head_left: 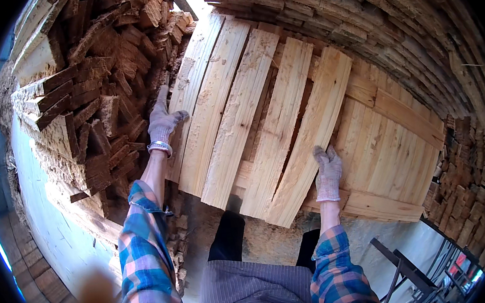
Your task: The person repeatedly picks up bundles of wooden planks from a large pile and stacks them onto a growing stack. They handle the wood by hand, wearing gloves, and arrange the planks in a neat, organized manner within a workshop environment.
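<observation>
Several pale, rough-sawn wooden boards (245, 108) lie side by side, slanting, on crosswise boards over a wooden panel. My left hand (164, 122), in a light knit glove, lies along the outer edge of the leftmost board (199, 92). Its fingers are stretched out and its thumb stands apart, against the board. My right hand (328, 173), gloved too, has its bent fingers at the edge of the rightmost loose board (315, 131), near its lower half. That board sits slightly askew, with a narrow dark gap on its left. The undersides of the boards are hidden.
A tall, uneven stack of wood pieces (94, 117) rises close on the left. Long stacked planks (356, 6) curve across the top, and more cut ends (468, 196) show at the right. A dark metal frame (403, 270) stands at lower right. The panel's bare part (390, 145) extends rightward.
</observation>
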Tool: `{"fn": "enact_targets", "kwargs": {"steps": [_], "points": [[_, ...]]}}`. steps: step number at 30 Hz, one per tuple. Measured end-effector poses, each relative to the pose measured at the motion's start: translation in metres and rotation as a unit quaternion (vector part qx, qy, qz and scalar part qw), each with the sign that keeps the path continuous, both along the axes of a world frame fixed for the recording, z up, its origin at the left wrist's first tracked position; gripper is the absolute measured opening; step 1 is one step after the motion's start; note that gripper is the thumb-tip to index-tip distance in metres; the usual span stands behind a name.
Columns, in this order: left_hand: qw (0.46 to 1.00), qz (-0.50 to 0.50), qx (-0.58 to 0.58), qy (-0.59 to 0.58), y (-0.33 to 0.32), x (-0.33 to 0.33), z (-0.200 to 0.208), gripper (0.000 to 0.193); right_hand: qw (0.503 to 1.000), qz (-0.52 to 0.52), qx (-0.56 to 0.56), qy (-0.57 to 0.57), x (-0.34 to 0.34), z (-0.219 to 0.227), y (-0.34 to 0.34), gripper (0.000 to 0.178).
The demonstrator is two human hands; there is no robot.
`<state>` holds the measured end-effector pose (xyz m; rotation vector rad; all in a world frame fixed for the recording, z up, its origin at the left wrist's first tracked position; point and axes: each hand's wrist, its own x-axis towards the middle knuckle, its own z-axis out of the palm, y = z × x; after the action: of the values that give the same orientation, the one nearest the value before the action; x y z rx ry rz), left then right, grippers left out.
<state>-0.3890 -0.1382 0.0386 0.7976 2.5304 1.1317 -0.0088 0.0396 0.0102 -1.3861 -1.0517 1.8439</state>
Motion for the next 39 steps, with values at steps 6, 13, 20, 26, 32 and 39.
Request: {"fn": "enact_targets", "kwargs": {"steps": [6,13,20,26,32,39], "points": [[0.959,0.134,0.084,-0.233,0.025,0.018,-0.015,0.045,1.0,0.006,-0.003,0.005,-0.013,0.001,-0.003,0.022],[0.941,0.137,0.111,-0.29,0.055,-0.015,-0.018,0.032,1.0,-0.023,-0.006,0.005,-0.057,0.0,0.027,0.036],[0.986,0.072,-0.016,-0.147,0.044,-0.017,-0.032,0.04,0.868,0.2,0.28,-0.359,-0.06,0.02,0.025,0.087],[0.992,0.071,-0.035,-0.1,0.049,-0.018,-0.037,0.052,0.835,0.265,0.19,-0.443,-0.077,0.073,0.017,0.114],[0.986,0.105,-0.073,-0.111,0.035,-0.034,-0.024,0.058,0.845,0.201,0.249,-0.428,-0.022,0.048,0.025,0.089],[0.988,0.098,-0.089,-0.078,0.053,-0.028,-0.036,0.056,0.819,0.138,0.425,-0.359,-0.016,-0.003,0.035,0.065]]}}
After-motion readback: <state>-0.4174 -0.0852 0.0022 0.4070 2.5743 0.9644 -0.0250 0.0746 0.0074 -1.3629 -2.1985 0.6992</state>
